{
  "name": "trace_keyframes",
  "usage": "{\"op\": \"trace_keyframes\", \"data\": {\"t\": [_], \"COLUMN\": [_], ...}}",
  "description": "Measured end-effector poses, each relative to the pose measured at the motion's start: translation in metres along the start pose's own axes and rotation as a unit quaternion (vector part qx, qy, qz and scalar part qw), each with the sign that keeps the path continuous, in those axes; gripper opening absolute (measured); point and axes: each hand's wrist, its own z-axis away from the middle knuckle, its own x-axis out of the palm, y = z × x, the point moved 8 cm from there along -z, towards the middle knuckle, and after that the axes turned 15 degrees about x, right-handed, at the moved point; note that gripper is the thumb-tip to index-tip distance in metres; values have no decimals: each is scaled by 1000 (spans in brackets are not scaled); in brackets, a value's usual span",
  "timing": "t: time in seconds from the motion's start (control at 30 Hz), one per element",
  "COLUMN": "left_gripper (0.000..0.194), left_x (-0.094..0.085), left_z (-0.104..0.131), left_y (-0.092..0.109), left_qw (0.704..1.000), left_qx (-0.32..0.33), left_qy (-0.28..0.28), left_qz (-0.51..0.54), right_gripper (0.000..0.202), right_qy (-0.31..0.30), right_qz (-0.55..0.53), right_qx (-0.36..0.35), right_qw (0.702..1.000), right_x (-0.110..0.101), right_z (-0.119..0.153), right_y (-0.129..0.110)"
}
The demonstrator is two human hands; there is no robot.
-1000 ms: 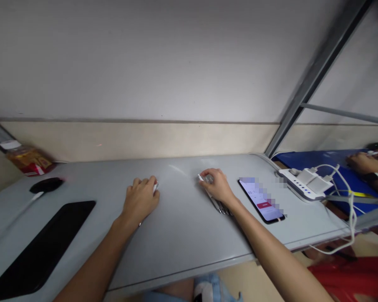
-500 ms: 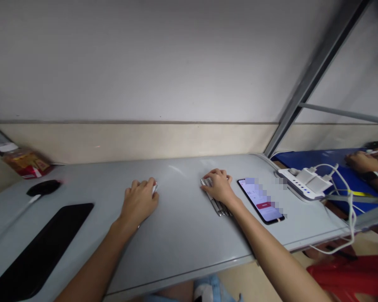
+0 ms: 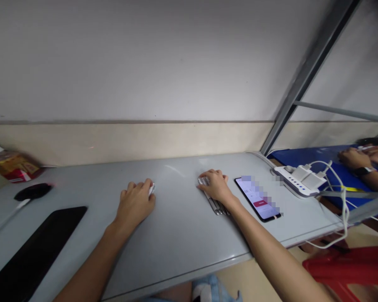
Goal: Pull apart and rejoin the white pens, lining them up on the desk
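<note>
My left hand [image 3: 135,204] rests on the grey table [image 3: 176,235], fingers curled over a small whitish, shiny object [image 3: 151,189]. Only its edge shows, so I cannot tell its kind. Right of the middle, my right hand [image 3: 217,184] is closed over the far ends of several slim silver pens [image 3: 212,204]. They lie side by side on the tabletop, their narrow ends pointing toward me. The palm and fingers hide much of the bundle. Just right of that hand lies a lit phone [image 3: 258,199].
A white power strip [image 3: 297,180] with plugs and cables sits at the right edge, by a metal post [image 3: 283,113]. On the left are a black mat [image 3: 40,251], a black round charger [image 3: 33,191] and a jar [image 3: 14,165]. Another person's hands [image 3: 359,159] are over a blue table.
The whole view has shifted slightly, so things appear a little further left. Both hands keep the same pose and place on the table.
</note>
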Motion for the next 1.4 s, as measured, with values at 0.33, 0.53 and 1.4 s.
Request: {"op": "trace_keyframes", "data": {"t": [0.33,0.53,1.4], "left_gripper": [10,12,26], "left_x": [-6,-16,-14], "left_z": [-4,-4,-5], "left_y": [9,36,54], "left_qw": [995,955,930], "left_qx": [50,138,176], "left_qy": [59,129,135], "left_qz": [66,228,294], "right_gripper": [22,25,48], "right_qy": [66,17,-141], "right_qz": [-91,-126,-250], "right_qx": [6,-133,-89], "right_qw": [994,983,954], "right_x": [-24,-18,-3], "right_z": [2,20,21], "right_y": [1,-31,-34]}}
